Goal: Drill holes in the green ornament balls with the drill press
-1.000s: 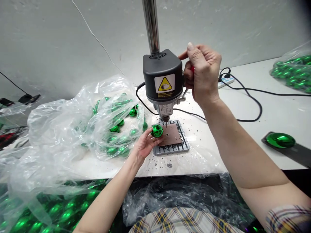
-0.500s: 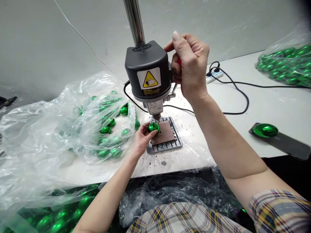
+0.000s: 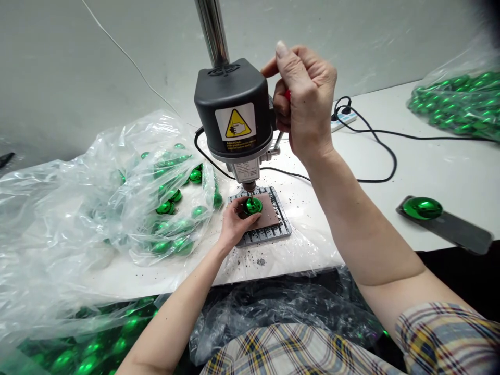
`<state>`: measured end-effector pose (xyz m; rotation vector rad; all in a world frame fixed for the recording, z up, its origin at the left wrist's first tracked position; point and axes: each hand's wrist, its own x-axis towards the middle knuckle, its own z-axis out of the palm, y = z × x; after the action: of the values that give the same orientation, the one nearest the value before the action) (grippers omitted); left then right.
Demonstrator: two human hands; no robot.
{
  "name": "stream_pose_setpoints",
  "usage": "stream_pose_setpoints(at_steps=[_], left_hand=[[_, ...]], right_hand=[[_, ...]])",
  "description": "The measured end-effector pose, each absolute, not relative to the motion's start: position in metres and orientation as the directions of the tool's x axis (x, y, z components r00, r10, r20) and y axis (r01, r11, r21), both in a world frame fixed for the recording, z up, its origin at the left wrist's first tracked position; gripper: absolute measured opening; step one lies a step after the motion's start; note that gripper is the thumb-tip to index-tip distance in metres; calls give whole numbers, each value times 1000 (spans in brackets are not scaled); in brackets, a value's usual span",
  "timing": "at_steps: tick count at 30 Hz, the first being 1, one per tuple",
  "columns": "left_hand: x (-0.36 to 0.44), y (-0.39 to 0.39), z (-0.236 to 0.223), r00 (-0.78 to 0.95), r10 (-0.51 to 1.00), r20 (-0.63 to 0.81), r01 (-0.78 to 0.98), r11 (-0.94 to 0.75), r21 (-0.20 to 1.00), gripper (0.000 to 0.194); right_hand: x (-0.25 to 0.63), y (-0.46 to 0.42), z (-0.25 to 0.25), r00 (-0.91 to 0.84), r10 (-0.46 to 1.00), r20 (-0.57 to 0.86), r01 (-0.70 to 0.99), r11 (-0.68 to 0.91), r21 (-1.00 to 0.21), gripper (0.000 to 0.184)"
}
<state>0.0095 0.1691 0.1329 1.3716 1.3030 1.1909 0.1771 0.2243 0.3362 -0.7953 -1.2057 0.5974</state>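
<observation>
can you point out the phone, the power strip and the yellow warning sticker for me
Phone (image 3: 463, 230), head view, its dark back.
Power strip (image 3: 347, 119), head view, its pale top.
Warning sticker (image 3: 235, 124), head view, its yellow triangle.

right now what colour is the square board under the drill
The board is brownish pink, in the head view.

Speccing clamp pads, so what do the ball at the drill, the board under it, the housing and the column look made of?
Ball: glossy metallic green, mirror highlights; coated plastic likely, glass possible.
Board: matte brown, flat; fibreboard or plastic, can't tell.
Housing: satin black, rounded edges, moulded vents; probably plastic.
Column: polished, streaked reflections; likely chromed steel.
</observation>
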Motion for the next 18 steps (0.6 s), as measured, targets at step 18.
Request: stream_pose_setpoints(at_steps=[18], left_hand=[[17, 167, 124, 17, 990, 140, 93, -141, 986, 50]], right_hand=[[178, 186, 304, 291, 642, 709, 13, 738, -674, 62]])
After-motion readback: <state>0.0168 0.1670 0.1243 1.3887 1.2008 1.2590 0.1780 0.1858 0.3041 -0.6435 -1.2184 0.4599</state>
